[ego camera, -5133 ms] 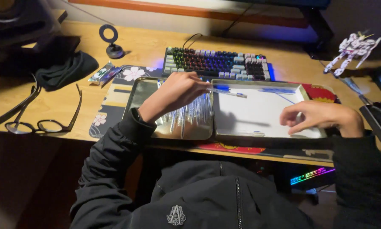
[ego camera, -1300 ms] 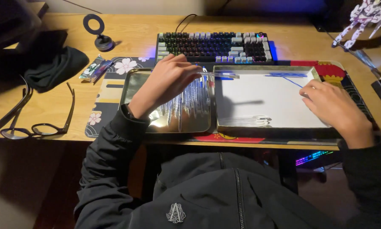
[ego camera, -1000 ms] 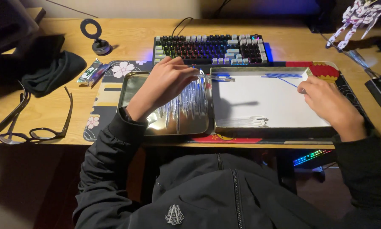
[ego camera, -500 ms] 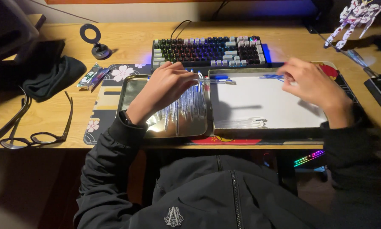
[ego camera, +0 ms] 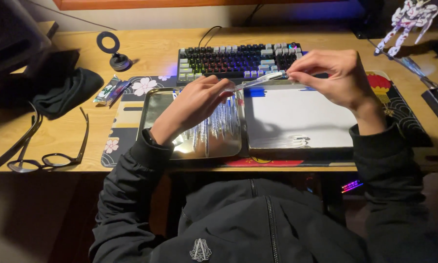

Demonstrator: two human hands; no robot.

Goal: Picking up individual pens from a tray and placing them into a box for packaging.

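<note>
An open metal tin lies flat in front of me, with a shiny left half [ego camera: 153, 109] and a white-lined right half [ego camera: 301, 117]. Several silvery pointed pieces [ego camera: 219, 124] stand in a row in the left half. My left hand [ego camera: 194, 104] hovers over that half and pinches one end of a thin pale strip [ego camera: 255, 81]. Over the tin's far edge, my right hand [ego camera: 331, 78] pinches the strip's other end. A small blue piece [ego camera: 258, 91] and a few pale bits [ego camera: 297, 141] lie on the white lining.
A backlit keyboard [ego camera: 238, 59] sits just behind the tin, on a patterned desk mat [ego camera: 126, 122]. Black glasses [ego camera: 48, 158], a dark cloth [ego camera: 65, 90], small packets [ego camera: 111, 90] and a ring stand [ego camera: 114, 51] lie to the left. A white robot figurine [ego camera: 409, 19] stands far right.
My right hand has moved from the tin's right edge up and left to the far edge, where it now meets my left hand on the thin strip. The left hand barely moved.
</note>
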